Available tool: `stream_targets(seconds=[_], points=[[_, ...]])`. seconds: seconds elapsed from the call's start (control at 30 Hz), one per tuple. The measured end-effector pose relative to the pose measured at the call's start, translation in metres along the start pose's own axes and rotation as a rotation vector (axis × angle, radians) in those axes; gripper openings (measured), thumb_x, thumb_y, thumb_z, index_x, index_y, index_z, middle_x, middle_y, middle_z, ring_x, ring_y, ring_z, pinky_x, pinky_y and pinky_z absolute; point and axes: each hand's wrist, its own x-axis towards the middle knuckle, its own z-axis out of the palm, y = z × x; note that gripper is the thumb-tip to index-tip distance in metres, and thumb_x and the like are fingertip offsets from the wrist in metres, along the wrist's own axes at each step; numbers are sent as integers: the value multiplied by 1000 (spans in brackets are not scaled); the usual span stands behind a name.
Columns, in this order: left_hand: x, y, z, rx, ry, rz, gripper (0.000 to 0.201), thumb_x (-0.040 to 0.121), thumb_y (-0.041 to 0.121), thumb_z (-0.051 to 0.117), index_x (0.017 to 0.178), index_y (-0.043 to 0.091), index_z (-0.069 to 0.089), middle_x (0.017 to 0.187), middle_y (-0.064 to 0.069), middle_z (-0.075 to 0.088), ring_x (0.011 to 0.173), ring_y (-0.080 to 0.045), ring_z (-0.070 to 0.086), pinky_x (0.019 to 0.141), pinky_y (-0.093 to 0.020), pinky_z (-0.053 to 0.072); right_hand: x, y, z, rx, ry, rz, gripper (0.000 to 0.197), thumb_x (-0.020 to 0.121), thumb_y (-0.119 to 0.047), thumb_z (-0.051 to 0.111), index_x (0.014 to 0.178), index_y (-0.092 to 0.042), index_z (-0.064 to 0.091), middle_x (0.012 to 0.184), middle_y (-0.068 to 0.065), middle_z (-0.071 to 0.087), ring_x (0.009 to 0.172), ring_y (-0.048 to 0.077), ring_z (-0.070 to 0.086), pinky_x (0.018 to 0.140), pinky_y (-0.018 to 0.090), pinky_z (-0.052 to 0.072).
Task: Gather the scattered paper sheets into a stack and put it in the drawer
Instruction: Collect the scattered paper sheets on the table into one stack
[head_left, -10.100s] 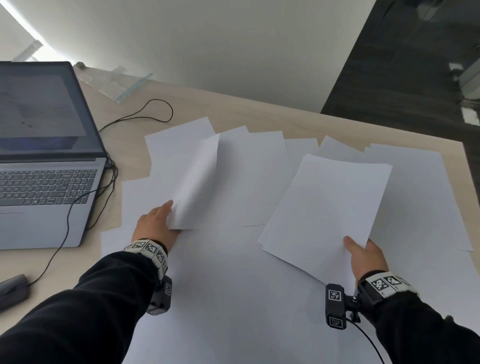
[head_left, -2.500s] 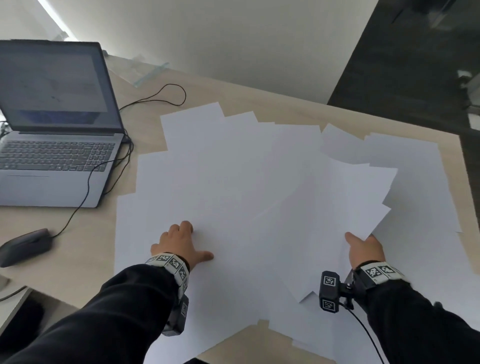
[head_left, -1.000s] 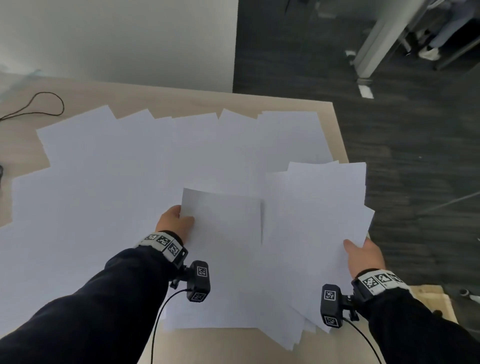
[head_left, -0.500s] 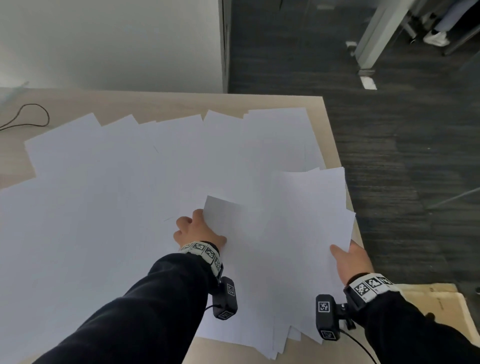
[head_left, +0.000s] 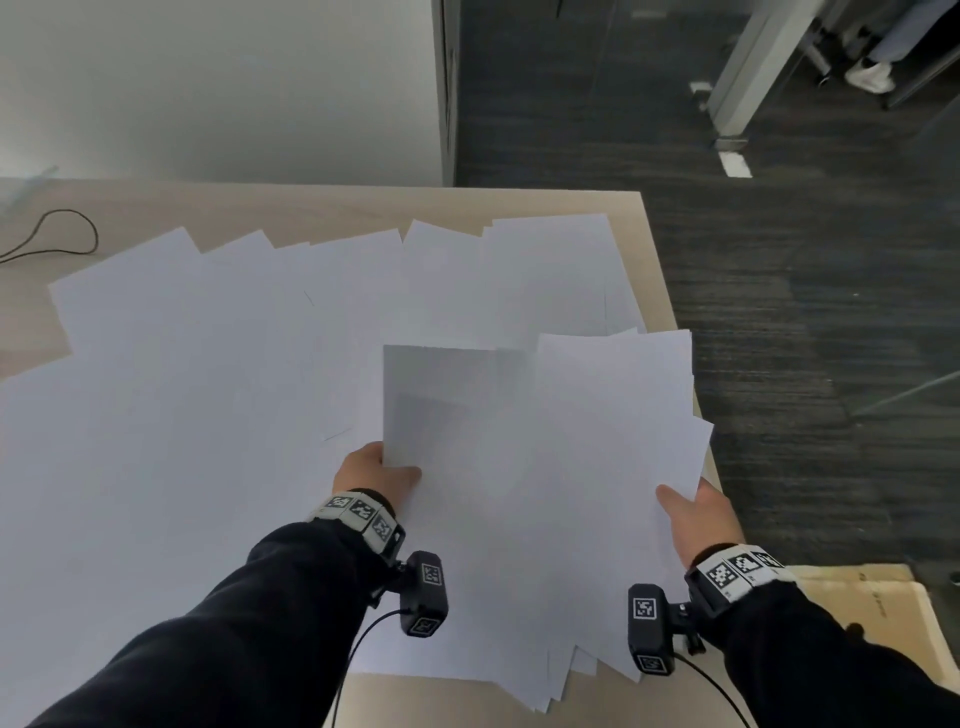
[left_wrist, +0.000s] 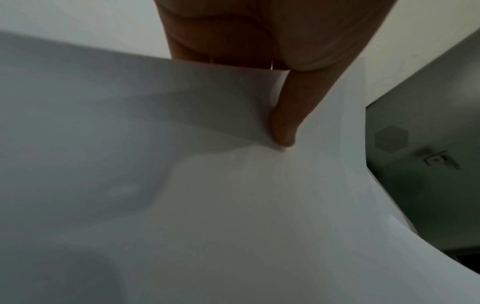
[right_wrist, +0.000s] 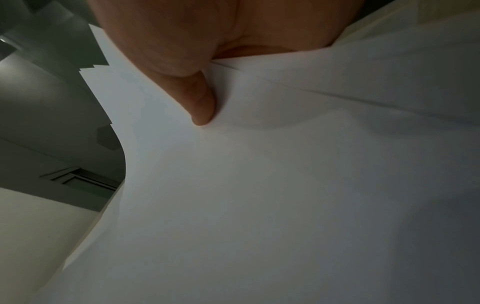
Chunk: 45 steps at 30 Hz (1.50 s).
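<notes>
Many white paper sheets (head_left: 218, 395) lie spread over the light wooden desk (head_left: 332, 208). My right hand (head_left: 691, 514) pinches a loose, fanned stack of sheets (head_left: 613, 447) at its near right edge, thumb on top, near the desk's right edge. My left hand (head_left: 374, 467) pinches the near left corner of a single sheet (head_left: 447, 395) raised off the pile and overlapping the stack. In the left wrist view the thumb (left_wrist: 285, 123) presses on that sheet (left_wrist: 182, 185). In the right wrist view the thumb (right_wrist: 200, 105) presses on the stack (right_wrist: 259, 195). No drawer is in view.
A black cable (head_left: 62, 234) loops on the desk at the far left. A white wall (head_left: 218, 88) stands behind the desk. Dark carpet (head_left: 779, 291) lies past the desk's right edge. A cardboard box (head_left: 878, 618) sits on the floor at the lower right.
My left hand has lifted one sheet's corner higher and now holds it with the thumb on top. The right hand keeps its hold on the fanned stack, shifted slightly right.
</notes>
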Motion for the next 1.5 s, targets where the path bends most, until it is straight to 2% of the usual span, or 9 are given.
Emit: stream_targets(seconds=[0.37, 0.57, 0.87, 1.0, 1.1, 1.23, 1.33, 1.43, 1.5], points=[[25, -71, -80, -49, 181, -80, 44, 90, 45, 63, 107, 4, 63, 104, -16, 68, 89, -31, 61, 82, -35, 47, -17, -23, 18, 208, -53, -30, 10, 94, -11, 58, 102, -14, 63, 90, 0, 66, 80, 19, 61, 78, 31, 43], [18, -92, -82, -154, 105, -47, 25, 86, 28, 69, 106, 15, 63, 97, -5, 70, 84, -27, 67, 81, -42, 56, -29, -48, 54, 180, -144, -83, 9, 92, -7, 59, 99, -12, 64, 93, 4, 67, 82, 19, 61, 77, 29, 44], [13, -133, -140, -168, 259, -155, 20, 92, 29, 60, 100, 11, 65, 91, -9, 65, 77, -27, 58, 73, -31, 42, -35, -74, 99, 324, -162, -5, 21, 94, -10, 61, 113, -2, 59, 88, 2, 63, 85, 23, 57, 67, 23, 44], [17, -159, -159, -175, 226, -181, 29, 94, 35, 59, 98, 7, 66, 94, -14, 68, 82, -31, 61, 77, -34, 45, -43, -79, 116, 441, -265, 133, 46, 92, -11, 60, 135, 0, 46, 105, 14, 62, 98, 30, 56, 96, 47, 46], [20, -166, -160, -181, 194, -181, 26, 95, 32, 55, 101, 8, 66, 96, -14, 68, 88, -32, 63, 80, -35, 47, -61, -82, 135, 557, -343, 184, 34, 93, -7, 55, 127, -6, 55, 87, 10, 73, 92, 33, 62, 92, 50, 48], [21, -167, -162, -198, 124, -144, 16, 94, 22, 52, 101, 12, 63, 96, -12, 68, 87, -30, 62, 78, -32, 45, -87, -91, 158, 630, -492, 200, 40, 84, -7, 60, 123, -3, 63, 117, 22, 66, 104, 42, 63, 94, 63, 45], [21, -170, -167, -258, 92, -138, 19, 96, 20, 51, 105, 12, 64, 91, -8, 68, 85, -29, 63, 78, -32, 46, -98, -98, 168, 615, -573, 179, 49, 76, -7, 64, 124, 1, 61, 120, 26, 63, 111, 48, 59, 94, 68, 42], [18, -170, -173, -382, 38, -160, 32, 99, 33, 48, 115, 11, 65, 98, -7, 70, 96, -30, 65, 94, -40, 50, -107, -102, 183, 465, -587, 89, 31, 88, 0, 57, 117, -1, 65, 111, 20, 69, 103, 39, 65, 92, 56, 50], [22, -171, -178, -433, -12, -225, 61, 89, 62, 46, 117, 11, 64, 114, -10, 67, 109, -32, 62, 104, -46, 44, -110, -101, 198, 187, -505, -69, 20, 92, 0, 58, 107, -7, 68, 107, 13, 72, 96, 29, 68, 88, 43, 53]])
